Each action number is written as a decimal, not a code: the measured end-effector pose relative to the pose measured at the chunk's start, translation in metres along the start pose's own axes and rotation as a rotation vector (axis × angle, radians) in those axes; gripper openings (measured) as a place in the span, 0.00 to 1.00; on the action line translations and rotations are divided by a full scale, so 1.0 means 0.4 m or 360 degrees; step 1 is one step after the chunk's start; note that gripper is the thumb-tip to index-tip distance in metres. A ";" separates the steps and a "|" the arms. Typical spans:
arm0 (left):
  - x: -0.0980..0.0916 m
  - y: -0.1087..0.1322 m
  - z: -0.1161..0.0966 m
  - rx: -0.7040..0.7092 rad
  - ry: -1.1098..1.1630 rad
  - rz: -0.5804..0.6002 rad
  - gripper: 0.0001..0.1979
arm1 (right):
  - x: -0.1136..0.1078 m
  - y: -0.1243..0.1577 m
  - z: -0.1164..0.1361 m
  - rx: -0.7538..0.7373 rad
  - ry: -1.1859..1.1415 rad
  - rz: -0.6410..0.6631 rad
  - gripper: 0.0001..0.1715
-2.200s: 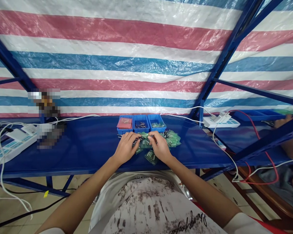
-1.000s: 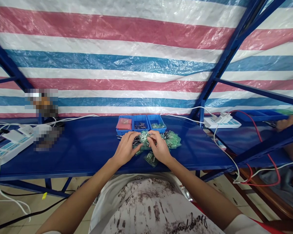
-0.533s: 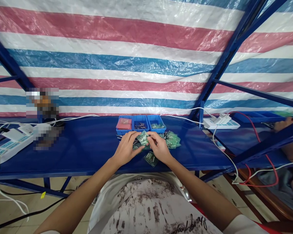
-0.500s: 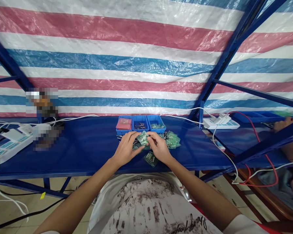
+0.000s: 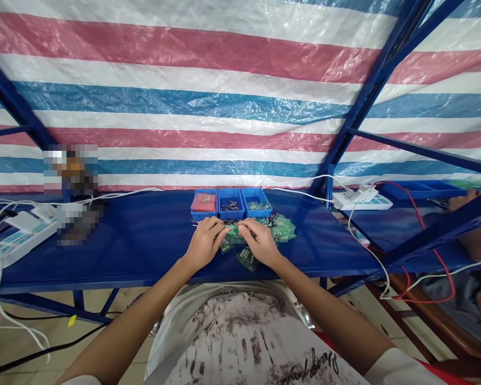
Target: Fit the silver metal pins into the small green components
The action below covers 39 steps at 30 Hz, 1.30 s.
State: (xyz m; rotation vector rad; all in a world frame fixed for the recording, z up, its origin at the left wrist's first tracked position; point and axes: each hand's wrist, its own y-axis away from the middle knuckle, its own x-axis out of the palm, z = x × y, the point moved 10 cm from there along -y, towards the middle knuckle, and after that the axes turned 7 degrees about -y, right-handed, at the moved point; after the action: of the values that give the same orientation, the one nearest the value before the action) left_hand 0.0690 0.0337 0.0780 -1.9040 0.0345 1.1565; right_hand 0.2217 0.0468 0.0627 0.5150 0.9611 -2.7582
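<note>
My left hand and my right hand face each other over the blue table, fingers and thumbs pinched at the two sides of a small green plastic bag. What the bag contains is mostly hidden by my fingers. Under and between the hands lie more green bags. One filled bag rests nearer me, by my right wrist. A pile of clear green bags spreads right of my right hand. Thin dark pieces stick out by my left fingers.
Behind my hands stand three joined blue bins: one with a pink packet, one with small dark metal pieces, one with small pale green pieces. Power strips and cables lie on both sides. Another person's hand shows at far right.
The bag between my hands has gone lower and shows less. My left fingers and thumb have closed together, and its thumb has risen toward the bag.
</note>
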 end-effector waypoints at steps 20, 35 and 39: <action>0.027 -0.005 0.048 -0.0366 0.0531 0.0146 0.15 | 0.021 0.003 -0.010 0.0075 0.0036 0.0139 0.16; 0.048 -0.006 0.041 -0.0292 0.0474 0.0308 0.14 | 0.020 -0.003 -0.015 0.0115 -0.0013 0.0146 0.08; 0.047 -0.005 0.039 -0.0261 0.0447 0.0280 0.16 | 0.022 -0.004 -0.008 0.0090 0.0052 0.0167 0.08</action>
State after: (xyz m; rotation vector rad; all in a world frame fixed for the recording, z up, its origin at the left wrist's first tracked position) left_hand 0.0695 0.0531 0.0629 -2.2346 0.2728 1.0225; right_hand 0.2139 0.0497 0.0581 0.6036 0.8400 -2.6976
